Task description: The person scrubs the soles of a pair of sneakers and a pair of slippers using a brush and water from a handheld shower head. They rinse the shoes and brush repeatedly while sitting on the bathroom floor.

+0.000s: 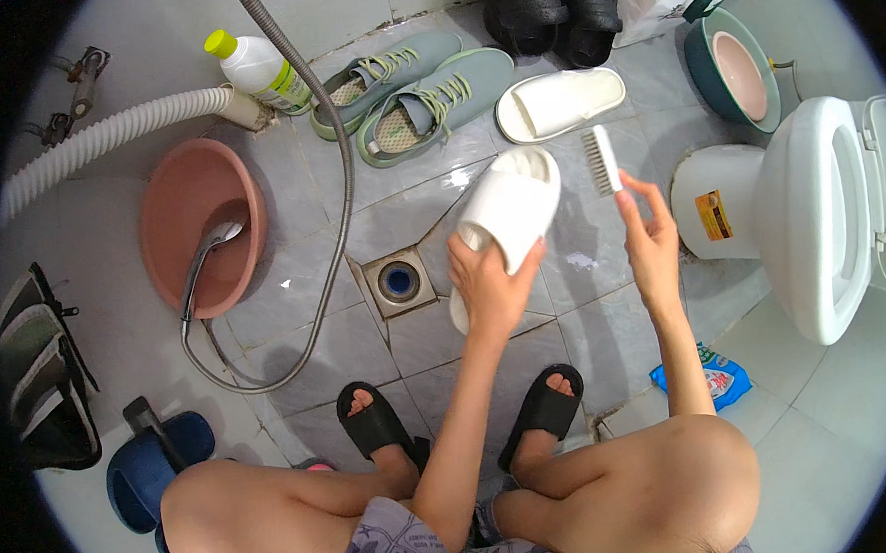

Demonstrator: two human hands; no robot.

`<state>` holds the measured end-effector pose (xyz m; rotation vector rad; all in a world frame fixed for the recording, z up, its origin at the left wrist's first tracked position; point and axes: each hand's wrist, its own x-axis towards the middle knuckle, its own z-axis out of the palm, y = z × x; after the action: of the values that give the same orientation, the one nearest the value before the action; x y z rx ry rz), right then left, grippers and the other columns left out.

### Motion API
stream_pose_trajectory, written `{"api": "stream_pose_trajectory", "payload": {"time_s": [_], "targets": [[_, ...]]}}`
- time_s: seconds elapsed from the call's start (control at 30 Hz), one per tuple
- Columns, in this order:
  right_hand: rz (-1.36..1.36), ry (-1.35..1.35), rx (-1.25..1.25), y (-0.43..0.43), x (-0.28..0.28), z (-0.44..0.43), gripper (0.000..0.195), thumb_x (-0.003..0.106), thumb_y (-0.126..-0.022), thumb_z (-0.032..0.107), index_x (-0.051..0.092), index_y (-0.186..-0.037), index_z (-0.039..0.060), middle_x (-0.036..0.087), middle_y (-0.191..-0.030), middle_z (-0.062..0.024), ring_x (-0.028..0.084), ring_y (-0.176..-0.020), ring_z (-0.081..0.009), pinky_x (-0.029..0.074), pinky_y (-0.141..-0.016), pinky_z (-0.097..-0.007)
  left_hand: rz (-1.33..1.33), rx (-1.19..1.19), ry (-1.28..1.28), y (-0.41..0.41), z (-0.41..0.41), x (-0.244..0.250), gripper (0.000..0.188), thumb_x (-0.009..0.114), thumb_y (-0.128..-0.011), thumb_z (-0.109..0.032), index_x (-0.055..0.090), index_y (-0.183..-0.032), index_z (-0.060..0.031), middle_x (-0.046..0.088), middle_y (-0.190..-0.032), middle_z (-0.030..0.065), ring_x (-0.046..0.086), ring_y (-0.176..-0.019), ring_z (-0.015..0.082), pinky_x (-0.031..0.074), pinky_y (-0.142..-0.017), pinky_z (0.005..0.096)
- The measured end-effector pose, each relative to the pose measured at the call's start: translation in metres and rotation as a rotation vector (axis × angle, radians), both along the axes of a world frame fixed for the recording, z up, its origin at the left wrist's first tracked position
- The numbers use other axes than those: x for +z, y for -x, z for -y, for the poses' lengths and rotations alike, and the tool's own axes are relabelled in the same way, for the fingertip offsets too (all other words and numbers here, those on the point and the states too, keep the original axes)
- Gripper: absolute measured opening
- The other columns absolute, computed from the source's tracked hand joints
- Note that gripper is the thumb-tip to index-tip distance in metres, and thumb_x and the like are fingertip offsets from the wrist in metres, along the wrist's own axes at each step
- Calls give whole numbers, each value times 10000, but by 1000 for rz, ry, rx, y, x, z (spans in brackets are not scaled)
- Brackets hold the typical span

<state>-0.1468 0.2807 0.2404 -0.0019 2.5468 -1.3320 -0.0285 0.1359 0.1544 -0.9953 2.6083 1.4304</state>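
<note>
My left hand (492,281) grips a white slide slipper (513,205) near its heel end, with the strap facing up, above the grey tiled floor. To the right, my right hand (652,243) holds a white scrubbing brush (604,159) by its lower end, its bristles pointing left towards the slipper but apart from it. The matching white slipper (565,105) lies on the floor just beyond. Green-grey laced shoes (441,104) stand to its left.
A square floor drain (399,281) lies left of the held slipper. Further left, a pink basin (201,176) holds a shower head (224,231) on a metal hose (344,184). A toilet (808,220) stands at right, near a blue packet (700,379). Black clogs (534,16) stand at the back.
</note>
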Motion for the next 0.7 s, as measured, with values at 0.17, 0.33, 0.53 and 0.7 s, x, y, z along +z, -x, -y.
{"api": "stream_pose_trajectory", "payload": {"time_s": [0.17,0.33,0.53,0.7], "targets": [[-71,32,-41,8,6,6,298,614,-1019,298,668,-1257,127,439,-621,85,263,-523,-6,188,-480,-241,-3,-248,384,-47,-55,-70,497,847,-747,-391,719,-1174,-173,282,-1521,196,296,-1420,386,213,-1176,546],[-43,28,-52,5,-5,4,308,615,-1018,302,656,-1268,128,435,-628,87,258,-538,-12,199,-493,-236,18,-271,360,-42,-57,-89,503,839,-749,-414,718,-1155,-144,263,-1560,212,248,-1459,401,216,-1188,540],[27,64,-109,9,-8,2,300,615,-1016,290,660,-1270,136,385,-623,98,269,-553,-15,207,-503,-234,-59,45,565,-22,-10,-96,512,754,-826,-459,709,-1157,-71,270,-1546,287,246,-1447,444,230,-1171,574],[37,86,-70,3,-17,9,315,617,-1016,299,659,-1272,122,363,-613,105,251,-531,-13,192,-492,-228,32,-213,367,-66,-75,-80,486,807,-783,-391,708,-1148,-85,196,-1581,266,184,-1489,436,212,-1184,584]]}}
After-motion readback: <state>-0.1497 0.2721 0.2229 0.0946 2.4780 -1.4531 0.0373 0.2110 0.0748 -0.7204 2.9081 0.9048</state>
